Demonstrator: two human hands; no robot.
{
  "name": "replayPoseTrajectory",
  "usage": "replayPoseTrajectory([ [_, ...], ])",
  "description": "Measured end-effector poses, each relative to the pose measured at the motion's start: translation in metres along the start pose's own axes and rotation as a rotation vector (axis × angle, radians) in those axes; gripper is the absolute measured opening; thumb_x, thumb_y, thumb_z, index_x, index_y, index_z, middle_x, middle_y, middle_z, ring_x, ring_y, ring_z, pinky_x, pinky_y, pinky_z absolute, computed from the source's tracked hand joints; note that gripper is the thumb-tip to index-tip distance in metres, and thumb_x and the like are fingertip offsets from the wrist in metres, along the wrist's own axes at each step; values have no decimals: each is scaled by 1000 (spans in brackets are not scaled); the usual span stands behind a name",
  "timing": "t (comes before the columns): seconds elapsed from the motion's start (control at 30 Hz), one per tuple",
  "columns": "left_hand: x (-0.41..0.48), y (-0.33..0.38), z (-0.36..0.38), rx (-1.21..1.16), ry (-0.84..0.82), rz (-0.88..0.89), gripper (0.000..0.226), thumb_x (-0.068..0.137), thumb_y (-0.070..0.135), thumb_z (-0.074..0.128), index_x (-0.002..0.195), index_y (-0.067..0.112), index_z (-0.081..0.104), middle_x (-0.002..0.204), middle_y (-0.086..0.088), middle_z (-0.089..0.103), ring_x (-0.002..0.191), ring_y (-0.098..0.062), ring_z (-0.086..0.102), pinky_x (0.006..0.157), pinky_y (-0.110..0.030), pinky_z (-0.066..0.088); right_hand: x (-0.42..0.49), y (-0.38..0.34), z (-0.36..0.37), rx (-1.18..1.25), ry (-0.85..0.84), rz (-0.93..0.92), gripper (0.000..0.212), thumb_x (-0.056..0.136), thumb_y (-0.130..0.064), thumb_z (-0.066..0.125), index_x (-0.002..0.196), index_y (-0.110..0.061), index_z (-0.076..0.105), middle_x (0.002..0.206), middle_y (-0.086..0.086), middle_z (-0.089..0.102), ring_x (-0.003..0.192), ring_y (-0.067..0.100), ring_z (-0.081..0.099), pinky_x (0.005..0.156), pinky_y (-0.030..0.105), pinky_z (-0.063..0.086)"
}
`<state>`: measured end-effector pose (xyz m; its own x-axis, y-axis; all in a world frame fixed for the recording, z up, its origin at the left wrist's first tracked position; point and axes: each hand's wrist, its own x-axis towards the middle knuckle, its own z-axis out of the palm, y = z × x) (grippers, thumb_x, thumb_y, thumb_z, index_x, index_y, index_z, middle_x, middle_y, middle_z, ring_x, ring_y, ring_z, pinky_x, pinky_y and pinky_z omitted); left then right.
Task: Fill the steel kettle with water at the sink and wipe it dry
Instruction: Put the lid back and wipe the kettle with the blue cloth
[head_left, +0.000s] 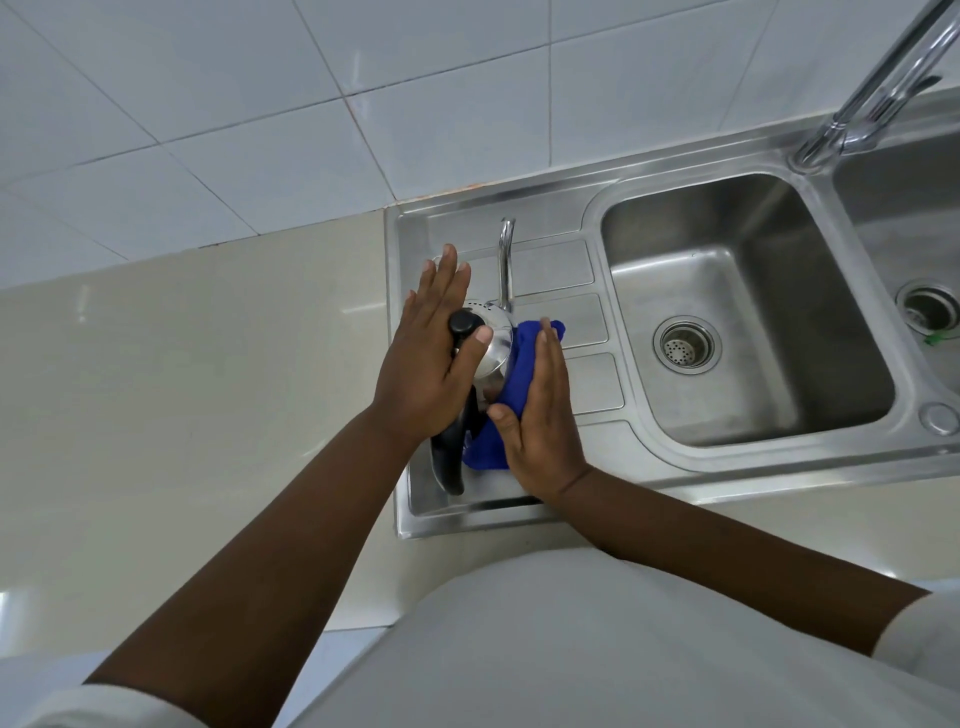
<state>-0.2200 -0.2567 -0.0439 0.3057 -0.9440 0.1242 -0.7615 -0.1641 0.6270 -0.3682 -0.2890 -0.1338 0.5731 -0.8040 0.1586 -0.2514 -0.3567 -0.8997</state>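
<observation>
Left hand (426, 364), grip spread, touches one shiny steel kettle (496, 345). Right hand (540, 415), seemingly flat too, presses one blue cloth (524, 358).

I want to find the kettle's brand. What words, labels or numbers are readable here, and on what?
None readable: the steel kettle, blue cloth, sink and faucet show no text.
The green scrap in the right basin is too small to read.

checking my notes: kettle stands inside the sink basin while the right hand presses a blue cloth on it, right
Not quite. The head view shows the kettle on the drainboard, left of the basin; the right hand does press the blue cloth on it.
</observation>
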Motion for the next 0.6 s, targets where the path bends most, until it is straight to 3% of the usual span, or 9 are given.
replayPoseTrajectory([
  [0.13,0,2,-1,-17,-2,8,63,101,43,33,155,14,19,165,-2,8,152,-16,1,121,-53,15,-8,5,1,43,-45,118,82,95,-58,39,155,-31,-10,166,0,-2,155,15,1,123,21,5],
  [0.2,0,2,-2,-34,0,11,62,101,42,34,155,13,20,165,-4,9,152,-17,2,121,-54,15,-10,9,2,74,-40,152,83,96,-59,39,156,-27,-8,168,3,1,155,19,6,125,30,12],
  [0.27,-1,2,-2,-41,1,10,62,101,42,34,154,13,21,165,-4,9,152,-17,3,121,-54,16,-12,18,4,108,-47,195,82,96,-63,38,156,-30,-7,168,5,4,155,23,10,125,47,20],
  [0.33,-1,2,-1,-40,0,10,62,101,42,34,154,14,22,165,-3,9,152,-17,3,121,-54,16,-16,23,4,138,-55,250,81,95,-63,38,156,-32,-6,167,3,6,155,21,10,123,51,23],
  [0.47,0,2,-2,-31,-3,14,61,101,42,34,154,14,22,165,-3,9,152,-17,2,120,-55,16,-15,18,-1,187,-63,325,75,97,-50,38,157,-25,-1,167,1,11,152,13,16,124,41,22],
  [0.53,0,2,-2,-35,-5,23,61,101,40,35,154,14,22,165,-4,10,152,-18,2,120,-56,16,-9,9,-3,234,-45,380,73,96,-55,33,158,-28,5,165,-3,17,149,10,23,122,35,25],
  [0.6,-1,1,-3,-44,-3,31,60,101,39,36,154,13,23,165,-5,11,152,-19,3,120,-56,16,1,1,-7,295,-28,437,70,95,-60,27,157,-29,15,157,-10,29,139,-4,34,114,21,29],
])
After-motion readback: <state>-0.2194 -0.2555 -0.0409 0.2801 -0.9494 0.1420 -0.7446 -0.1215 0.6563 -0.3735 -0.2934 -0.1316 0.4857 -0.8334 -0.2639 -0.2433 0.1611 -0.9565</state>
